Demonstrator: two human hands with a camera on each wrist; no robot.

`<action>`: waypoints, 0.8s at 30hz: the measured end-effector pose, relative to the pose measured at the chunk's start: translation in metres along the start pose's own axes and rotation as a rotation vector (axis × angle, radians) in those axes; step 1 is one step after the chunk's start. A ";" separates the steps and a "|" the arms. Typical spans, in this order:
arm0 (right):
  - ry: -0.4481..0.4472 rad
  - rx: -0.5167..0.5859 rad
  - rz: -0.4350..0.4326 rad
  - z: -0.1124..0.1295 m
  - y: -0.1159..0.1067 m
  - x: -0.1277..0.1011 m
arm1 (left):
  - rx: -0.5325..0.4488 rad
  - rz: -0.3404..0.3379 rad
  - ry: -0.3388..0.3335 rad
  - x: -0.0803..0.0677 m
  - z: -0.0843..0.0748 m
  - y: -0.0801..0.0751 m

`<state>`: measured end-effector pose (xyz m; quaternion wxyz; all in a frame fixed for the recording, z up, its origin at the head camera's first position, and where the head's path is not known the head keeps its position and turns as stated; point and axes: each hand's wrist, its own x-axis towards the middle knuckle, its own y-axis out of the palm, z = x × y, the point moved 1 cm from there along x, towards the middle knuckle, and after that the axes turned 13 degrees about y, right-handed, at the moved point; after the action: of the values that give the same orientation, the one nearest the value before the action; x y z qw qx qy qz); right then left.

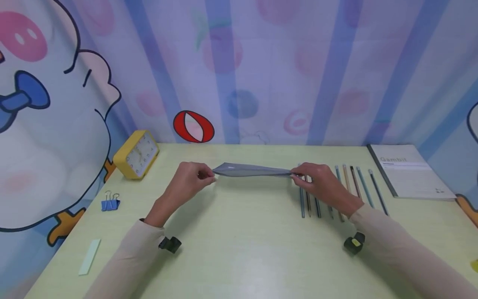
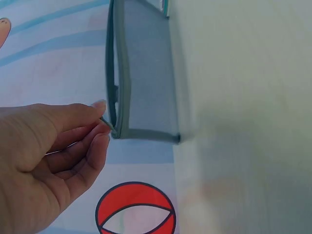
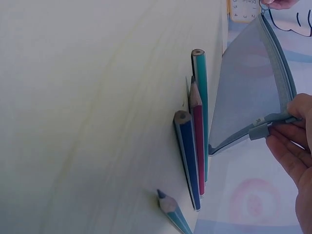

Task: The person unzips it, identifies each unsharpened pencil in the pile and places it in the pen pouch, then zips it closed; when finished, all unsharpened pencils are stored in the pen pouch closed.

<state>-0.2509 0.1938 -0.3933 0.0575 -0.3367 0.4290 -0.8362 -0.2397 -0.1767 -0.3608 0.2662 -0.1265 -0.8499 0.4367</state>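
Observation:
A flat grey mesh zip pouch (image 1: 252,170) hangs level above the pale green table (image 1: 239,249), stretched between both hands. My left hand (image 1: 192,179) pinches its left end at the zip pull (image 2: 108,123). My right hand (image 1: 317,180) pinches the right end by its grey tab (image 3: 259,130). The pouch (image 2: 146,68) shows a grey binding along its edges. Several pencils (image 1: 345,189) lie in a row on the table under and beside my right hand; the right wrist view shows a teal, a red and a blue pencil (image 3: 187,156) close below the pouch (image 3: 248,92).
A yellow alarm clock (image 1: 136,154) stands at the back left. A blue binder clip (image 1: 110,203) and a pale green strip (image 1: 89,256) lie at the left edge. A grey notebook (image 1: 408,170) lies at the back right. A patterned curtain hangs behind the table.

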 end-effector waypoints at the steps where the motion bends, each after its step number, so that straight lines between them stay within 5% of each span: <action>1: 0.006 0.002 0.000 0.000 0.000 0.000 | 0.006 0.006 0.004 0.001 -0.001 0.003; 7: 0.033 0.002 0.004 -0.001 -0.001 0.000 | 0.013 0.031 0.023 0.004 -0.004 0.011; 14: 0.047 -0.001 0.012 -0.002 -0.002 -0.002 | 0.046 -0.005 0.171 0.015 -0.011 0.012; 24: 0.038 0.009 0.024 -0.002 -0.002 -0.004 | 0.113 0.141 0.313 0.040 -0.017 0.031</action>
<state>-0.2491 0.1978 -0.3949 0.0608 -0.3152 0.4304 -0.8437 -0.2633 -0.1295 -0.3640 0.3707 -0.2374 -0.7612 0.4763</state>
